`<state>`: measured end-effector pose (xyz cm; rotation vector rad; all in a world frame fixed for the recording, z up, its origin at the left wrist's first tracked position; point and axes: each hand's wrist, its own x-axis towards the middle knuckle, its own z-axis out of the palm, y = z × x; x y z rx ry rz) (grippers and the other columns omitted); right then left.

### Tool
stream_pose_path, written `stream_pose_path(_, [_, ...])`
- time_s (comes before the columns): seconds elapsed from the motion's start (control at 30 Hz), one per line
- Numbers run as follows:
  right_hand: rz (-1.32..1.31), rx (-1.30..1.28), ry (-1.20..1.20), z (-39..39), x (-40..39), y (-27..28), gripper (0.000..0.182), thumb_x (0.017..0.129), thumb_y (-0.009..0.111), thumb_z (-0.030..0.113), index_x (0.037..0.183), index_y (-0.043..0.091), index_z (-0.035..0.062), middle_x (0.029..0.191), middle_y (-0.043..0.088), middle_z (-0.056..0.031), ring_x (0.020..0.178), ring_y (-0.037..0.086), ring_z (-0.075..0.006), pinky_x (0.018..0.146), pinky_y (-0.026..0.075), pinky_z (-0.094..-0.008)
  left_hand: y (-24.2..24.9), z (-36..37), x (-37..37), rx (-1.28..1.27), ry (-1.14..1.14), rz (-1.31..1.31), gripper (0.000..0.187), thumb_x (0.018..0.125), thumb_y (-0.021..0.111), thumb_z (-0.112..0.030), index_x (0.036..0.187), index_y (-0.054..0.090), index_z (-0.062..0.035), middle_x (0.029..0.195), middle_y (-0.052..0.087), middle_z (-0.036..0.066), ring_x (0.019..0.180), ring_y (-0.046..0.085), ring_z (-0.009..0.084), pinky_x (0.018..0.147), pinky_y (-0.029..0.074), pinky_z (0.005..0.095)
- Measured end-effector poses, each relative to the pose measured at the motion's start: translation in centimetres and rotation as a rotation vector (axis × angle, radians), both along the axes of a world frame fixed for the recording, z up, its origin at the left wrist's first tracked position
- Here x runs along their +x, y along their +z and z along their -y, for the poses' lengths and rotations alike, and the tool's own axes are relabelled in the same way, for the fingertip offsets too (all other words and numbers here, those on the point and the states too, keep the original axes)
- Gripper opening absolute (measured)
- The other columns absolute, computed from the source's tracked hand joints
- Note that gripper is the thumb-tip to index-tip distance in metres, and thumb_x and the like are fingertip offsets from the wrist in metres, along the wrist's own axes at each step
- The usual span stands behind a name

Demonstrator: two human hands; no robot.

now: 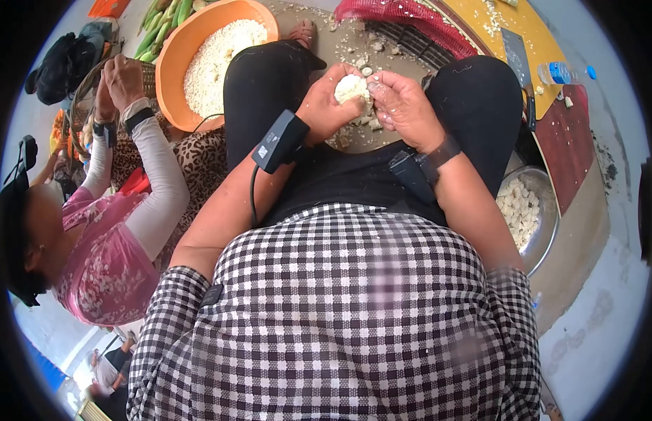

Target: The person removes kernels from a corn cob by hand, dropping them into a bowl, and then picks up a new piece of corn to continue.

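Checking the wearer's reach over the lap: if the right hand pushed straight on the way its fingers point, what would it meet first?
The right hand points toward the white lump gripped by the left hand; it already seems to touch it, though depth is unclear.

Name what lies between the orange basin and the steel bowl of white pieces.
In the head view, the person's black-clad knees and both hands lie between the orange basin and steel bowl, holding a white lump.

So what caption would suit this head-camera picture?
Both hands, left hand and right hand, work a white lump above the lap, beside an orange bowl.
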<state>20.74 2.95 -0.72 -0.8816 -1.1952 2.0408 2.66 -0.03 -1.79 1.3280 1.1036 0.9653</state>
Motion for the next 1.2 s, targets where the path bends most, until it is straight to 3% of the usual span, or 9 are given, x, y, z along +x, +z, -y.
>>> stream_pose_path(0.07, [0.01,0.019,0.021,0.1,-0.1,0.0,0.029,0.092,0.057,0.031,0.102,0.056,0.0041,0.068,0.044,0.0048,0.051,0.039,-0.002,0.043,0.031,-0.0159,-0.6,0.0,0.1,0.141,0.069,-0.071,0.036,0.074,0.064,-0.012,0.106,0.049,-0.0046,0.08,0.058,0.004,0.066,0.057,0.0134,0.063,0.048,0.0273])
stream_pose_path(0.17, [0.036,0.105,0.008,0.2,-0.2,-0.5,0.027,0.092,0.056,0.029,0.09,0.057,0.0017,0.069,0.05,0.0027,0.057,0.045,-0.0041,0.05,0.038,-0.0199,1.0,0.5,0.7,0.189,0.134,-0.27,0.04,0.072,0.066,-0.014,0.106,0.049,-0.005,0.078,0.061,0.009,0.067,0.059,0.0161,0.063,0.049,0.03])
stream_pose_path(0.27, [0.099,0.196,0.0,0.2,-0.2,-0.9,0.034,0.092,0.055,0.034,0.09,0.056,0.0002,0.069,0.052,0.0003,0.061,0.047,-0.0071,0.055,0.041,-0.0242,0.9,0.5,0.9,0.171,0.153,-0.292,0.041,0.071,0.067,-0.015,0.107,0.049,-0.0053,0.076,0.062,0.012,0.067,0.061,0.0188,0.062,0.05,0.0315])
stream_pose_path(0.37, [0.215,0.465,-0.043,0.1,-0.2,-2.0,0.039,0.091,0.054,0.039,0.091,0.055,-0.0006,0.069,0.054,-0.0062,0.062,0.051,-0.0142,0.059,0.044,-0.0296,1.0,0.5,1.0,0.197,0.14,-0.324,0.042,0.071,0.067,-0.015,0.107,0.049,-0.0047,0.078,0.061,0.012,0.067,0.061,0.0181,0.063,0.05,0.0316])
stream_pose_path(0.47, [0.33,0.58,-0.06,0.2,-0.1,-1.4,0.041,0.09,0.054,0.04,0.092,0.055,-0.001,0.07,0.056,-0.0134,0.063,0.055,-0.0218,0.062,0.046,-0.0342,-0.1,0.2,0.8,0.139,0.099,-0.268,0.037,0.074,0.065,-0.009,0.107,0.048,-0.0049,0.084,0.055,0.002,0.072,0.053,0.0095,0.062,0.046,0.0242])
stream_pose_path(0.77, [0.416,0.771,-0.113,0.2,-0.6,-0.8,0.031,0.088,0.056,0.031,0.09,0.052,-0.0003,0.072,0.057,-0.0184,0.065,0.057,-0.0312,0.063,0.046,-0.0362,0.7,0.0,0.5,-0.34,0.037,0.069,0.029,0.081,0.056,-0.015,0.107,0.049,-0.0083,0.088,0.053,0.0,0.077,0.052,0.0085,0.059,0.046,0.0223])
stream_pose_path(0.87, [0.398,0.683,-0.139,0.4,-0.8,-1.0,0.031,0.088,0.056,0.031,0.095,0.052,0.0004,0.074,0.059,-0.0155,0.068,0.058,-0.0269,0.066,0.047,-0.0346,0.2,-0.1,0.2,-0.328,0.039,0.174,0.032,0.08,0.057,-0.011,0.109,0.047,-0.007,0.088,0.053,0.001,0.076,0.052,0.0094,0.06,0.045,0.0225])
stream_pose_path(1.03, [0.276,0.444,-0.068,0.1,-0.2,-1.1,0.033,0.089,0.056,0.034,0.099,0.052,0.002,0.081,0.06,-0.0101,0.076,0.058,-0.0192,0.071,0.047,-0.0325,0.1,0.0,0.7,0.04,0.106,0.008,0.04,0.074,0.065,-0.007,0.109,0.047,-0.0035,0.082,0.058,0.006,0.07,0.056,0.0107,0.061,0.048,0.0255])
stream_pose_path(1.2, [0.258,0.482,-0.043,0.5,-0.1,-0.9,0.036,0.09,0.054,0.035,0.104,0.046,0.0027,0.086,0.06,-0.0129,0.077,0.059,-0.0209,0.072,0.047,-0.0327,1.2,0.4,0.8,0.126,0.104,-0.151,0.04,0.074,0.065,-0.009,0.108,0.045,-0.0052,0.083,0.06,0.009,0.075,0.058,0.0127,0.067,0.049,0.0284])
